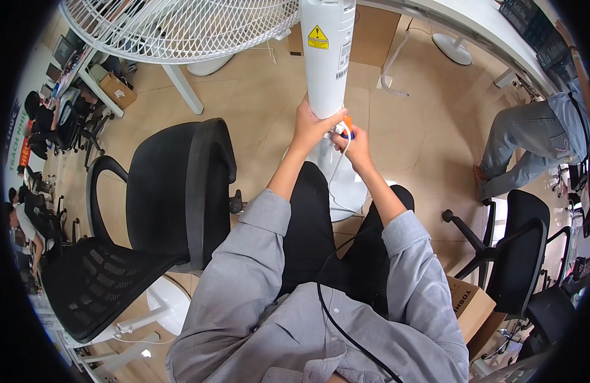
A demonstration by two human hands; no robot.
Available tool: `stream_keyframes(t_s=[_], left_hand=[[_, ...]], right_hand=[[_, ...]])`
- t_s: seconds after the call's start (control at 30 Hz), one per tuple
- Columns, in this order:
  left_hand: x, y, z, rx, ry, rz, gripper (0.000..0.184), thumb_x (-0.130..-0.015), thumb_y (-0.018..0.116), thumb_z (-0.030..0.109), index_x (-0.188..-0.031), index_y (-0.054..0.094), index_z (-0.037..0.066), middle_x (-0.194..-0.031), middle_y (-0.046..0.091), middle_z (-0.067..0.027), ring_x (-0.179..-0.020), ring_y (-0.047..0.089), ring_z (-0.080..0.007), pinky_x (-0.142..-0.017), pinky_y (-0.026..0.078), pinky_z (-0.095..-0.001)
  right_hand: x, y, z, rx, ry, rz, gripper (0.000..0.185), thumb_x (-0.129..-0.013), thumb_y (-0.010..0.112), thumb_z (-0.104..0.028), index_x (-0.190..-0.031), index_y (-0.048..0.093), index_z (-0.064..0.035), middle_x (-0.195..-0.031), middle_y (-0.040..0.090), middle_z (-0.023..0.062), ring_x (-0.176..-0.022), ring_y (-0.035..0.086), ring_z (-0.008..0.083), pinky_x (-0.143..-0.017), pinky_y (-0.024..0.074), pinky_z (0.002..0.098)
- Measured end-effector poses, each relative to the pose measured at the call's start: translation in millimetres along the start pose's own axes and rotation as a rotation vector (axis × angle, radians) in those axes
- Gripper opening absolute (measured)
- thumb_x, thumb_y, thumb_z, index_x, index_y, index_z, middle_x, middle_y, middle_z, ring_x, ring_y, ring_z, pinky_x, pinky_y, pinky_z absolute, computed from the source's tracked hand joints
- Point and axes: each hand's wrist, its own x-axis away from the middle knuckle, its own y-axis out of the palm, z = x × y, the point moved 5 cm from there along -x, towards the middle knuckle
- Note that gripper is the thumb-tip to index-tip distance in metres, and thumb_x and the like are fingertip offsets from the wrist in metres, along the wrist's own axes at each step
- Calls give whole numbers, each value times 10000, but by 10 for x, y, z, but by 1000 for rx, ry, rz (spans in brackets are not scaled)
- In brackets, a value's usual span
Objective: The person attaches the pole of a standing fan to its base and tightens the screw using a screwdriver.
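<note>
A white stand fan's column (327, 76) rises in front of me, with a yellow warning label (318, 37) on its upper part. My left hand (313, 127) is wrapped round the column's lower end. Just to the right, my right hand (357, 149) is closed on a small orange and blue screwdriver-like tool (347, 122), held against the column's underside; its tip is hidden. A thin white cord (334, 179) hangs from there towards the round white base (351, 198), which stands on the floor between my legs.
A wide white fan grille (180, 29) fills the upper left. Black office chairs stand at left (161, 191) and right (518, 255). A cardboard box (470, 303) is by my right side. A person in jeans (531, 140) is at the right, beside a white table (461, 29).
</note>
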Motion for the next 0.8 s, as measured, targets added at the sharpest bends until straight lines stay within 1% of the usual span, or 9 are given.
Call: stream_keyframes(t_s=[0.1,0.2,0.3,0.33,0.43,0.47,0.57,0.67,0.8], left_hand=[[-7,-3,-17,-6,17,6,494,-774,851,117,-1173,590,-13,-1018,702,-91,-901,685,-149,-788,566,-312],[15,15,-8,11,21,13,489,-780,848,113,-1176,590,-10,-1018,700,-84,-891,680,-138,-779,564,-302],[19,22,-8,6,27,17,482,-786,846,112,-1178,591,-6,-1020,697,-78,-885,677,-133,-774,562,-293],[19,24,5,-2,32,18,480,-787,845,112,-1178,591,-5,-1021,695,-76,-883,676,-132,-773,562,-291],[50,38,58,38,8,44,360,-791,855,122,-1061,648,6,-962,719,-68,-856,684,-131,-775,550,-291],[52,42,49,36,9,45,360,-792,856,124,-1062,648,7,-961,719,-67,-856,684,-131,-776,550,-292],[25,22,2,15,22,48,362,-792,857,130,-1063,649,10,-960,718,-64,-855,682,-129,-775,550,-292],[19,9,5,-11,42,62,365,-791,857,131,-1064,647,11,-957,717,-62,-851,680,-126,-768,550,-289],[13,16,-29,-22,53,60,367,-790,855,129,-1065,644,11,-960,713,-64,-846,679,-125,-760,550,-287]], right_hand=[[282,-139,-162,69,129,-3,284,-889,743,-254,-1046,665,-31,-797,633,-4,-632,602,99,-561,501,265],[516,-351,-49,-205,323,10,357,-969,658,-285,-1235,594,-56,-866,599,6,-667,606,106,-539,501,273],[853,-459,-276,-361,411,-97,397,-1005,598,-271,-1343,524,-77,-880,568,16,-676,615,111,-516,499,278],[924,-512,-277,-364,415,-108,454,-1007,590,-250,-1411,509,-58,-941,597,36,-604,542,85,-464,415,229],[1054,-659,-199,-284,402,-166,464,-987,638,-187,-1424,550,-58,-1002,658,35,-577,464,51,-456,333,196],[1080,-671,-165,-266,384,-140,455,-984,642,-161,-1421,571,-59,-1033,689,42,-551,390,36,-446,262,183],[1099,-656,-149,-202,351,-109,423,-992,634,-187,-1394,599,-61,-984,696,34,-532,395,34,-437,268,186],[1095,-634,-188,-208,346,-59,410,-1000,621,-206,-1385,611,-65,-972,700,37,-512,389,33,-430,262,188],[1089,-658,-162,-168,334,-48,402,-1002,614,-222,-1372,623,-65,-958,705,36,-506,390,31,-429,262,190]])
